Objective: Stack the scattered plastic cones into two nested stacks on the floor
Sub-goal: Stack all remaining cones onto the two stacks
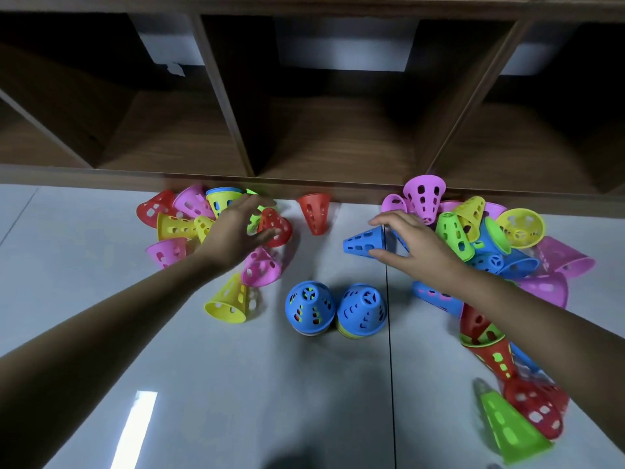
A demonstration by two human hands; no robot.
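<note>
Two nested stacks stand side by side on the floor, each topped by a blue cone: the left stack (309,308) and the right stack (362,311). My left hand (238,231) reaches into the left pile and grips a red cone (275,226) between thumb and fingers. My right hand (412,242) holds a blue cone (365,243) lying on its side, fingers over its wide rim. Loose pink, yellow, red and green cones lie in a left pile (176,228) and a right pile (490,231).
A wooden shelf unit (304,130) with open cubbies runs along the back, its base right behind the piles. A lone red cone (316,211) stands by it. More cones, red (534,407) and green (510,428), lie under my right forearm. The grey floor (236,384) stretches toward me.
</note>
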